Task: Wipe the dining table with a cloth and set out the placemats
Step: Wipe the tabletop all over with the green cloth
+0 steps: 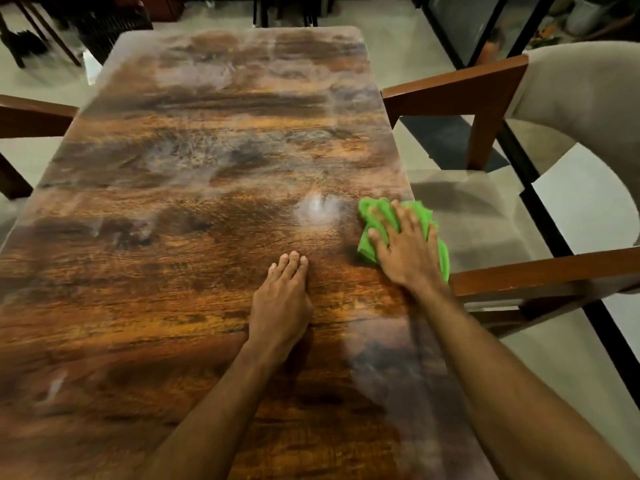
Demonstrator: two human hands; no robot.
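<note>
Right hand (405, 245) flat on green cloth (367, 242) at wooden table's (173, 237) right edge, left hand (282, 299) flat beside.

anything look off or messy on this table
Nothing is spilled or damaged. The table has hazy streaks, heaviest at the far end; whether they are wipe marks or glare, I cannot tell. The cloth, under the right hand, pokes slightly over the right edge.

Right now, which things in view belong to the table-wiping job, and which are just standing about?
In the job: green cloth, pressed flat under the right hand near the right edge of the dining table; left hand, resting flat on the top. No placemats in view.
Standing about: upholstered armchair at the right; chair arm at the left; dark furniture beyond the far end.
</note>
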